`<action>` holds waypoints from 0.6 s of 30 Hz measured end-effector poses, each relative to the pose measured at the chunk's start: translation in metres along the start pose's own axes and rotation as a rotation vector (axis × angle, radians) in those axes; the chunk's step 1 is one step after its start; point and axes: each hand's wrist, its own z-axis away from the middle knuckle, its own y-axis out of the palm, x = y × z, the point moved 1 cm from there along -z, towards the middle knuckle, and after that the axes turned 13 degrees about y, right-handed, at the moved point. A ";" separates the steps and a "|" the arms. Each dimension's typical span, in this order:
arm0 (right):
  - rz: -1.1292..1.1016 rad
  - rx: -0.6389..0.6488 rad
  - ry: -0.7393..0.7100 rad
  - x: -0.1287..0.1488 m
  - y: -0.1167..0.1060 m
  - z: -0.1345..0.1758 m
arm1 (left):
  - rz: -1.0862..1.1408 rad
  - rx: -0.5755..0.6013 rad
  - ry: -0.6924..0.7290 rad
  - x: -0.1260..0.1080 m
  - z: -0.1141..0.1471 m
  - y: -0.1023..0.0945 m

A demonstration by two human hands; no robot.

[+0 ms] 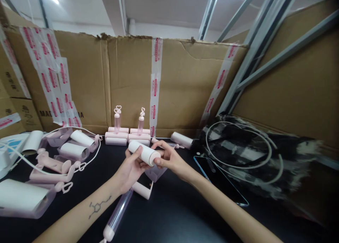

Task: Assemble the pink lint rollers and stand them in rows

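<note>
My left hand (134, 172) is wrapped round a white paper roll (143, 152), thumb along its top. At the roll's right end a pale pink round piece (156, 155) shows, and the fingers of my right hand (169, 158) close on that end. Below the hands lies a pink handle part (142, 190) with a thin bent arm. A clear purplish tube (119, 213) with a pink end points toward me, partly under my left wrist. Behind the right fingers, a translucent pink cover (155, 173) is partly hidden.
Assembled pink rollers (116, 139) stand at the back against a cardboard wall (180, 87). Pink covers and white rolls (75, 150) crowd the left, crossed by a white cable (34, 166). On the right are a phone (221, 181) and a coiled cable (238, 167) over black-and-white fabric.
</note>
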 end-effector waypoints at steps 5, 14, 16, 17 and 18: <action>0.003 -0.006 0.059 0.001 0.003 0.004 | 0.011 0.007 -0.001 -0.003 0.000 0.001; -0.044 0.018 0.138 0.007 0.006 0.012 | 0.023 0.064 -0.057 -0.004 0.004 0.004; -0.100 -0.004 0.138 0.006 0.009 0.012 | 0.047 0.071 -0.041 -0.003 0.005 0.004; -0.119 -0.012 0.127 0.006 0.009 0.012 | 0.052 0.070 -0.032 -0.002 0.005 0.004; -0.121 -0.011 0.114 0.006 0.009 0.012 | 0.048 0.064 -0.026 -0.003 0.005 0.004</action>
